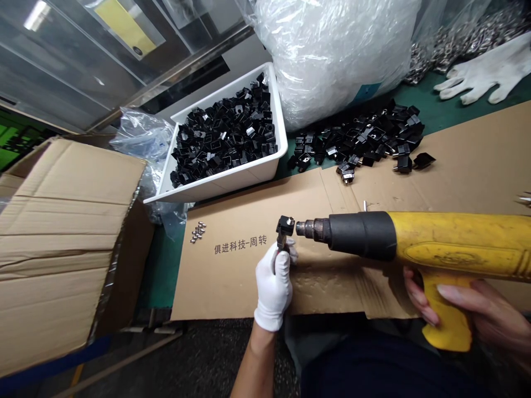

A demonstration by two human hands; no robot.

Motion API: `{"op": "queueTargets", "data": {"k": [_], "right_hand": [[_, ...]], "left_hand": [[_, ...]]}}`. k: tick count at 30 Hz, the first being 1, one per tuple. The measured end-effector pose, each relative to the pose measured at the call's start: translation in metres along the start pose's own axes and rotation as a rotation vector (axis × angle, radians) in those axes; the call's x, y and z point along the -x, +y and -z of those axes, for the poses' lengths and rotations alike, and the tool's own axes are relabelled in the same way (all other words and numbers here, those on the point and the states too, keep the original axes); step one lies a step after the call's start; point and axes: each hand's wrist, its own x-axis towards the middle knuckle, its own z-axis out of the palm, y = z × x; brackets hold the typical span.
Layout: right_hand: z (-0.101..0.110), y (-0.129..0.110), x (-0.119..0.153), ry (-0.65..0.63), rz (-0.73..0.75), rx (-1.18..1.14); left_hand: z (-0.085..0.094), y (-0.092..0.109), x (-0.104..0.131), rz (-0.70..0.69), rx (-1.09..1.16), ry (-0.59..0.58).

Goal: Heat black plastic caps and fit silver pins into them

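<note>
The yellow heat gun with a black barrel [460,243] lies level, long axis left-right, metal nozzle pointing left — close to the small black plastic part [285,225], upright above the cardboard. The white-gloved left hand [274,284], fingers up, pinches it; the bare right hand [468,309] wraps the grip.

Along the table's [160,276] near edge, the flat cardboard sheet [232,282]; on its left end, small cylindrical metal pins [198,232]. Behind it, the rectangular plastic tub [232,179], angular plastic parts [224,130] inside! Right of that, the loose plastic heap [365,138], the bulging plastic bag [332,55] behind.
</note>
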Motion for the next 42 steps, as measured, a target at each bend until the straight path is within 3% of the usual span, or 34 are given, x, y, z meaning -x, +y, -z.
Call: {"op": "queueTargets", "data": {"k": [42], "right_hand": [[0.0002,0.0026,-0.0028,-0.019,0.048,0.003]], "left_hand": [[0.0014,-0.0039,-0.0003,-0.015,-0.002,-0.038]]}}
